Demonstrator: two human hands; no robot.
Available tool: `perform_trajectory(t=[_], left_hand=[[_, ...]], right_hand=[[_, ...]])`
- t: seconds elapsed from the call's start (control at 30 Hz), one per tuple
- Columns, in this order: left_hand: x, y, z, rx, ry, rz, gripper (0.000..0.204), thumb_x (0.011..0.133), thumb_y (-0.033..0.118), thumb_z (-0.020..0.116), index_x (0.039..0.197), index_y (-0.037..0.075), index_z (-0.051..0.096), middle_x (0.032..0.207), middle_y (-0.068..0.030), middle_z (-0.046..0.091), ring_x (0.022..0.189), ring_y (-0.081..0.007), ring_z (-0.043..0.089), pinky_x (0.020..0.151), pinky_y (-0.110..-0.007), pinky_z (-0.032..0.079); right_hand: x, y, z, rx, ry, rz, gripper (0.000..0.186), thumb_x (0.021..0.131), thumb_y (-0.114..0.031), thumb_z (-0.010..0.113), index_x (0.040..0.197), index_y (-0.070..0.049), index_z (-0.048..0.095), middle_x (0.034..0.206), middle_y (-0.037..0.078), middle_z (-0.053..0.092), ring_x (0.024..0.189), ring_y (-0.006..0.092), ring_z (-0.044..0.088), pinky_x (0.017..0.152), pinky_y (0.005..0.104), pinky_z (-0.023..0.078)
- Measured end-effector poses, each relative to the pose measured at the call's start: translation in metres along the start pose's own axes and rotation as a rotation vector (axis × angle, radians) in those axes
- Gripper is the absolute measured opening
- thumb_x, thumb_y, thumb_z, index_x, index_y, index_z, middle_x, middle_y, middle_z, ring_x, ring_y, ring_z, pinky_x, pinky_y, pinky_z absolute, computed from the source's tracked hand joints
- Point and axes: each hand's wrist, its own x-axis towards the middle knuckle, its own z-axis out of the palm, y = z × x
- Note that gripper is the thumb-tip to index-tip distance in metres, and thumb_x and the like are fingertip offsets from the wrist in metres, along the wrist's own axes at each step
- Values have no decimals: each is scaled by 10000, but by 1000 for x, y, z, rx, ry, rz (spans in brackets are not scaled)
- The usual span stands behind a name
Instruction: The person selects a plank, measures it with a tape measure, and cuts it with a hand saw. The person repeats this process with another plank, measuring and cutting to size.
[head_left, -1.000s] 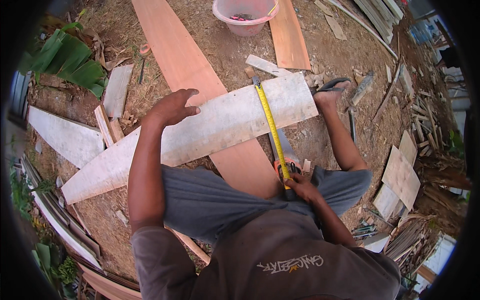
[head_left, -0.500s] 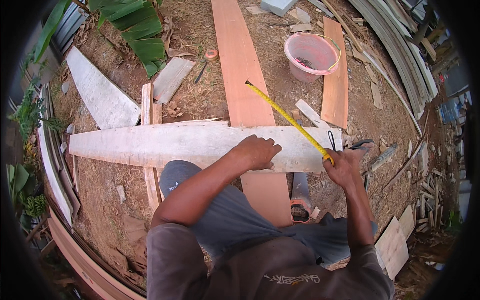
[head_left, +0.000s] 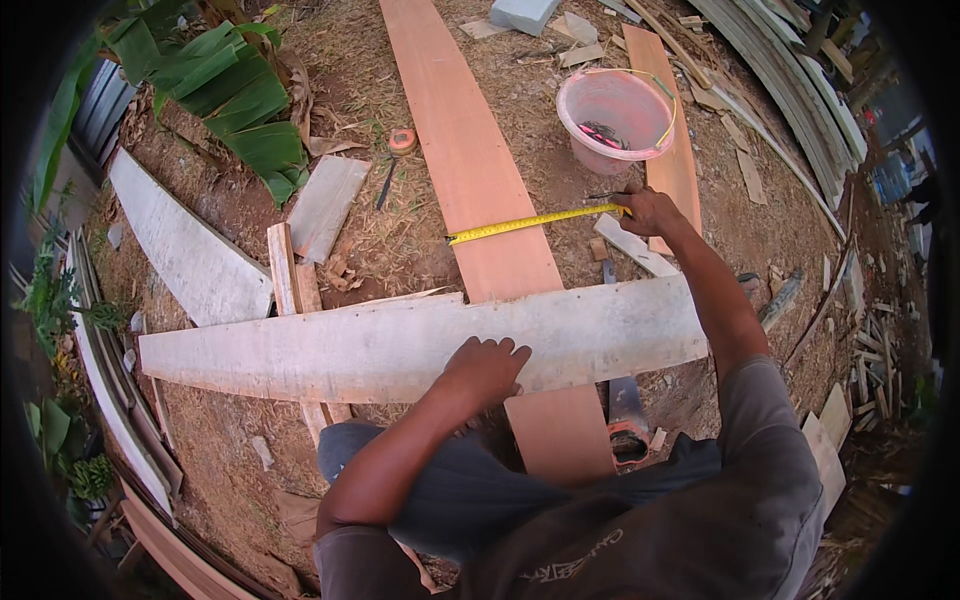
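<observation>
My left hand (head_left: 486,368) presses palm down on the near edge of a long pale tapered board (head_left: 400,345) that lies crosswise over a reddish plank (head_left: 470,170). My right hand (head_left: 648,210) reaches far out to the right and grips the case end of a yellow tape measure (head_left: 530,223), along with a thin dark pencil-like thing. The tape blade stretches leftward across the reddish plank, its tip near the plank's left edge. My knees are under the pale board.
A pink bucket (head_left: 617,117) stands beyond my right hand beside a second reddish board (head_left: 668,130). Another pale tapered board (head_left: 185,245), wood offcuts (head_left: 325,205), a small round orange object (head_left: 402,140), green leaves (head_left: 225,95) and stacked strips (head_left: 790,90) lie on the littered ground.
My right hand has moved away and up with the tape, now laid across the reddish plank instead of slanting over the pale board. My left hand has slid to the board's near edge.
</observation>
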Motion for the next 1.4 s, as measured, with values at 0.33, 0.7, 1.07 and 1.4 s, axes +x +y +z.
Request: perform_trajectory(t=[0.33, 0.7, 1.07, 1.4], left_hand=[[-1, -27, -4, -38, -9, 9, 619, 900, 309, 706, 1439, 81, 503, 1277, -140, 599, 1135, -328, 619, 976, -453, 478], [-3, -47, -19, -48, 24, -36, 632, 899, 360, 710, 1435, 90, 514, 1327, -147, 595, 1086, -357, 642, 963, -463, 493], [-29, -87, -33, -157, 193, -282, 626, 929, 351, 687, 1468, 103, 488, 1450, -174, 553, 1277, -386, 567, 1075, -471, 451], [-35, -61, -16, -152, 59, -296, 618, 941, 387, 674, 1476, 138, 490, 1476, -151, 540, 1296, -373, 557, 1074, -464, 454]], right_hand=[[47, 19, 25, -19, 19, 36, 523, 808, -278, 694, 1328, -246, 655, 1346, 85, 564, 1271, 314, 554, 1022, 480, 521], [14, -5, 20, 84, 39, 123, 558, 816, -289, 690, 1364, -220, 611, 1326, 91, 564, 1205, 323, 604, 988, 474, 538], [-286, -191, 33, 1422, -270, 452, 402, 991, -325, 635, 1255, -23, 647, 1085, 61, 675, 1024, 152, 619, 943, 307, 479], [-364, -282, 113, 1266, -515, 536, 598, 947, -535, 635, 1258, -24, 637, 1059, 126, 692, 951, 210, 670, 854, 344, 513]])
